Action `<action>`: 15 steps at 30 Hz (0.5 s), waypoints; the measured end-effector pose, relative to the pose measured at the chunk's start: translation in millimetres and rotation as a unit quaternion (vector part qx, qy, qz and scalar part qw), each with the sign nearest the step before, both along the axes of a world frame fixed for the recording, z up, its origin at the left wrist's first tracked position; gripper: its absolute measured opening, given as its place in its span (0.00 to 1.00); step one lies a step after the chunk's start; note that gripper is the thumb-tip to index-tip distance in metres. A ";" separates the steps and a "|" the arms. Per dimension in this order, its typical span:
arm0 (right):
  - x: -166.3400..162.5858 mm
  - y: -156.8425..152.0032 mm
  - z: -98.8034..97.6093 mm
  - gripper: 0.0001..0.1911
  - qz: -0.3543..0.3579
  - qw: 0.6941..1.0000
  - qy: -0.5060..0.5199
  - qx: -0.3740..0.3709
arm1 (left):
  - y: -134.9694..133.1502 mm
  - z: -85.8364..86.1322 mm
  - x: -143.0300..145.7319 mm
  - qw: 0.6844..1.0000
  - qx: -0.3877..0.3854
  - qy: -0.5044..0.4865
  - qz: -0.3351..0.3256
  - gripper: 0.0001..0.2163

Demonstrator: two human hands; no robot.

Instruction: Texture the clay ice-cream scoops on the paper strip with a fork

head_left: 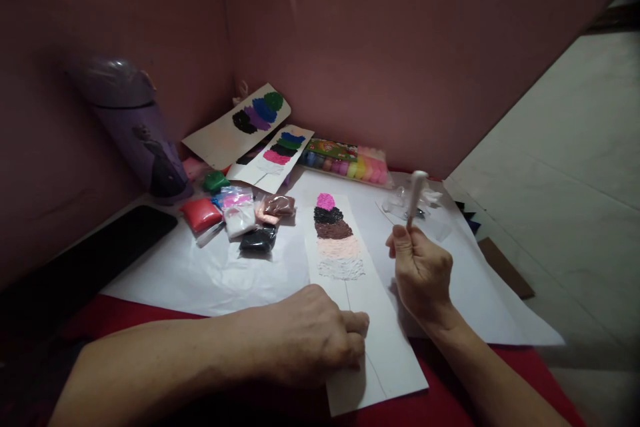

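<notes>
Lying from centre toward five o'clock: a long white card strip [383, 310] with textured bands [340, 240] in magenta, black, brown, peach and white. Apparently at the band-filling step; judged to call next for a steady strip and gentle tool control. Seemingly steadying the strip at six o'clock with a curled left hand [323, 337], contents impossible to tell. Gripping a slim white rod-shaped tool [417, 197] near-upright in a closed right hand [423, 273], four o'clock.
</notes>
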State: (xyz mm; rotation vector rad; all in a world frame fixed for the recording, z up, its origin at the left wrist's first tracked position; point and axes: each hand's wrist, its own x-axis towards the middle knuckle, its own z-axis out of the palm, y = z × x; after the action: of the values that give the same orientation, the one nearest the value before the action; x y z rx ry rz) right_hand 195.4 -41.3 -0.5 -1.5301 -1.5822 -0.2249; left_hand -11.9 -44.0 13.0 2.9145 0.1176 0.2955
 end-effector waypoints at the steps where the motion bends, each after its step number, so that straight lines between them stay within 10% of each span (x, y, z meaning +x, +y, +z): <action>1: 1.6 1.6 -0.1 0.21 -0.032 0.999 -0.024 -0.018 | 0.0 0.1 0.0 1.000 0.000 -0.003 0.001 0.03; 15: 10.1 13.9 -1.3 0.12 -0.166 0.908 -0.252 -0.291 | 0.3 2.3 0.3 1.000 0.007 0.005 -0.008 0.04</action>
State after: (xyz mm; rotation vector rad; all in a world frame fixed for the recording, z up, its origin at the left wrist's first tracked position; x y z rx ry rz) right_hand 205.5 -27.4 -1.8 -2.3585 -1.8790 -0.3850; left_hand -11.5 -43.7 15.3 2.9298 0.0942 0.2816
